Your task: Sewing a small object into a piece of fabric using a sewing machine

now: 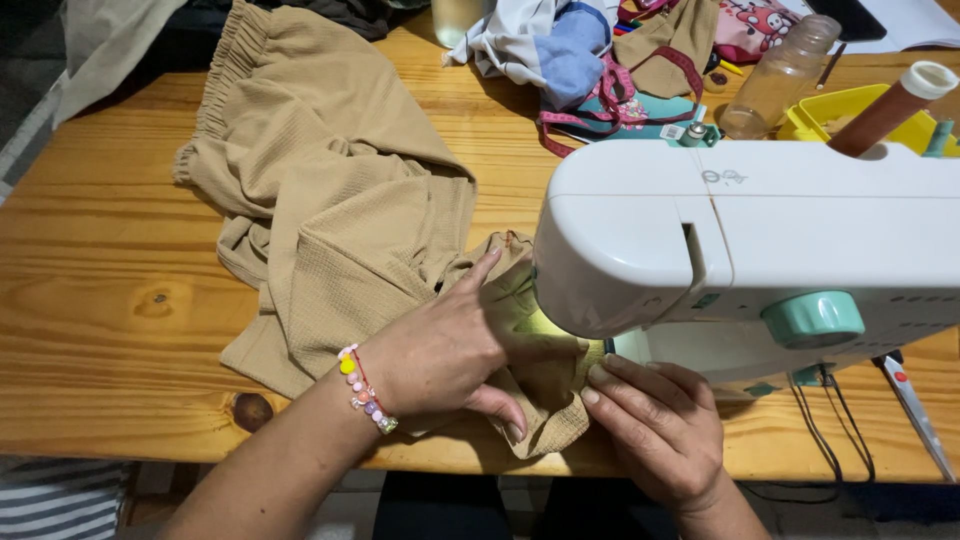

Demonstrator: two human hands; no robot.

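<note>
A tan textured garment [320, 200] with an elastic waistband lies spread on the wooden table [100, 300]. One end of it runs under the head of a white sewing machine [760, 230] with a teal dial. My left hand [440, 350], with a bead bracelet at the wrist, presses flat on the fabric just left of the machine, fingers spread. My right hand [655, 420] rests its fingertips on the fabric's near edge below the machine. The needle area is hidden by the machine head.
At the back of the table lie a heap of coloured fabric scraps [600, 50], a clear plastic bottle [780, 75] and a yellow tray [850, 115]. A brown thread spool [890, 105] stands on the machine. Black cables [830, 420] and a white-handled tool [915, 405] lie at the right.
</note>
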